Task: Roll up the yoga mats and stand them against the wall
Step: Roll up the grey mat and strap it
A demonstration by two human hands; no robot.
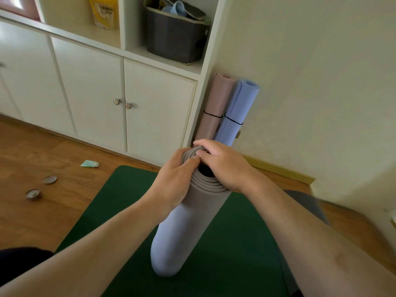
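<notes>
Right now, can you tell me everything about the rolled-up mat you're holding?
The rolled lavender-grey foam yoga mat stands nearly upright, tilted slightly, its bottom end on the flat dark green mat. It is smooth outside; the top shows spiral layers around a dark hollow core. The left hand wraps its upper side, and the right hand curls over the top rim.

The right hand [220, 166] covers the far rim of the rolled mat [184, 219], its fingertips hidden inside the core; the pink mat [214, 108] and blue mat [237, 112] lose their feet behind both hands; the yellow bag [105, 11] and dark bin [175, 37] are cut by the top edge; the bag's print is too blurred to read
</notes>
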